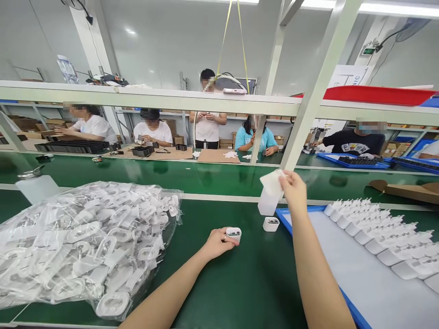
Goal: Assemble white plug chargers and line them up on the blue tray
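The left hand [217, 243] was found low over the green bench mat [233, 292], partly closed, with its fingers curled around a small white open-ended casing [233, 234]; dark contents were seen inside. The right hand [292, 192] was raised above the bench and closed on a white translucent piece [271, 194], which was gripped at its upper part only. Its exact nature could not be determined.

A second white casing [270, 224] was stood on the mat just beside the corner of a blue tray [288, 219]. Rows of white plug adapters [377, 233] were laid close together on a grey sheet in that tray. A clear plastic bag [85, 249] packed with white moulded parts occupied the left of the bench, and a white dispensing bottle [36, 188] was noted beyond it.

The white translucent piece was judged liable to slip, since it was held at one end only. If dropped, it could strike the second white casing or the plug adapters. The close spacing of the adapters was considered a risk of several being displaced by one knock. The second white casing was also considered exposed to contact from the right forearm.
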`<state>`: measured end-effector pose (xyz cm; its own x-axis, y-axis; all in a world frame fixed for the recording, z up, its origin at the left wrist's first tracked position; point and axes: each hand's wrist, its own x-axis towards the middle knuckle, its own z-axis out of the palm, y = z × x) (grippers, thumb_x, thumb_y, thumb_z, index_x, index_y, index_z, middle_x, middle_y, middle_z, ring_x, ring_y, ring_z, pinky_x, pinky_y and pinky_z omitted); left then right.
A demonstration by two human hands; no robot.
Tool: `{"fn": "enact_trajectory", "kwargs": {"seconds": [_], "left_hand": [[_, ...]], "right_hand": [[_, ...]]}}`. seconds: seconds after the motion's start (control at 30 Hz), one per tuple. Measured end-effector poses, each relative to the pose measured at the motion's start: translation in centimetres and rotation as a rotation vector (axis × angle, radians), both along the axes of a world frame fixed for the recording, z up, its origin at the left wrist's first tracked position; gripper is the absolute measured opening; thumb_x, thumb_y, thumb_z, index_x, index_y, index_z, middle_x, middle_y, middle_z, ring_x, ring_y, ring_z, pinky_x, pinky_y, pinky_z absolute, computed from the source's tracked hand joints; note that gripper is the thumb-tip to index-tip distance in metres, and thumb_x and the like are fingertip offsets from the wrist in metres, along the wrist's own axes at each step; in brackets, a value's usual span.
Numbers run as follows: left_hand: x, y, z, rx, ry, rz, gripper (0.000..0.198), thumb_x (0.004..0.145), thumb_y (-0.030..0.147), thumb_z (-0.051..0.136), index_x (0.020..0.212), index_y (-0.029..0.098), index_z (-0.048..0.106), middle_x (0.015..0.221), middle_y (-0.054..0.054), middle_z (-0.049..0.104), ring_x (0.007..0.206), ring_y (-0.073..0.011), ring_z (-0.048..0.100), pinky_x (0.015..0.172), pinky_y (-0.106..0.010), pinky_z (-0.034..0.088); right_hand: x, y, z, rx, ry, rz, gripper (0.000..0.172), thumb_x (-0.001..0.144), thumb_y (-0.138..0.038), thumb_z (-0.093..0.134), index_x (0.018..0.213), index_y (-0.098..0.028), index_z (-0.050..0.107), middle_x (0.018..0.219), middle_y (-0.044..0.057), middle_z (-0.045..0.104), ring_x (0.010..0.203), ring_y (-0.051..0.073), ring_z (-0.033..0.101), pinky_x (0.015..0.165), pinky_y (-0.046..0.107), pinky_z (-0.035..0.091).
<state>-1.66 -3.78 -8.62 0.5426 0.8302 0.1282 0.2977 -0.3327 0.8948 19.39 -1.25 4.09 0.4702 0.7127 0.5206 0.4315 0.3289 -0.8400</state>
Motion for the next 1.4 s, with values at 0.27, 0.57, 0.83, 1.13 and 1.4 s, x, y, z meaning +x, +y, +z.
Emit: {"fn": "enact_trajectory", "kwargs": {"seconds": [0.27, 0.57, 0.83, 1.13, 1.4], "left_hand": [[-1.9, 0.9, 1.7, -0.208, 0.047, -0.261, 0.022, 0.054, 0.010, 0.040, 0.056, 0.016, 0.061, 0.114, 0.004, 0.039, 0.090, -0.0148, 0.046, 0.071, -0.021, 0.039], [-3.9, 1.6, 2.3, 0.320, 0.523, 0.692, 0.026, 0.063, 0.011, 0.035, 0.075, 0.017, 0.057, 0.108, -0.005, 0.044, 0.103, -0.0234, 0.033, 0.085, -0.042, 0.023], [-7.6, 3.8, 1.7, 0.121, 0.704, 1.189, 0.043, 0.065, 0.016, 0.038, 0.105, 0.000, 0.039, 0.116, -0.025, 0.027, 0.105, -0.0313, 0.028, 0.079, -0.037, 0.030], [-8.8, 4.4, 1.4, 0.117, 0.546, 1.149, 0.035, 0.068, 0.021, 0.036, 0.099, 0.007, 0.045, 0.108, -0.018, 0.042, 0.099, -0.0294, 0.036, 0.073, -0.036, 0.033], [-10.0, 5.1, 1.3, -0.020, 0.451, 1.223, 0.035, 0.073, 0.018, 0.030, 0.104, 0.006, 0.040, 0.075, -0.017, 0.057, 0.074, -0.0259, 0.053, 0.062, -0.032, 0.036]], "right_hand": [[-5.4, 1.0, -9.2, -0.392, 0.129, 0.208, 0.023, 0.060, -0.023, 0.036, 0.079, -0.016, 0.046, 0.068, 0.004, 0.056, 0.063, 0.017, 0.054, 0.054, 0.031, 0.044], [-6.4, -0.1, -11.5, -0.297, -0.474, 0.136, 0.028, 0.060, -0.019, 0.041, 0.087, -0.016, 0.048, 0.106, 0.009, 0.040, 0.103, 0.023, 0.032, 0.086, 0.039, 0.027], [-6.5, -0.3, -11.7, -0.373, -0.691, 0.285, 0.022, 0.069, -0.028, 0.034, 0.083, -0.019, 0.050, 0.094, 0.006, 0.047, 0.090, 0.020, 0.043, 0.077, 0.037, 0.035], [-7.0, -1.1, -10.7, -0.433, -0.649, 0.360, 0.023, 0.070, -0.027, 0.034, 0.085, -0.020, 0.049, 0.093, 0.005, 0.049, 0.088, 0.019, 0.045, 0.075, 0.034, 0.037], [-7.1, -1.4, -10.6, -0.442, -0.609, 0.388, 0.021, 0.070, -0.026, 0.035, 0.084, -0.020, 0.049, 0.087, 0.004, 0.053, 0.081, 0.017, 0.049, 0.069, 0.031, 0.039]]}}
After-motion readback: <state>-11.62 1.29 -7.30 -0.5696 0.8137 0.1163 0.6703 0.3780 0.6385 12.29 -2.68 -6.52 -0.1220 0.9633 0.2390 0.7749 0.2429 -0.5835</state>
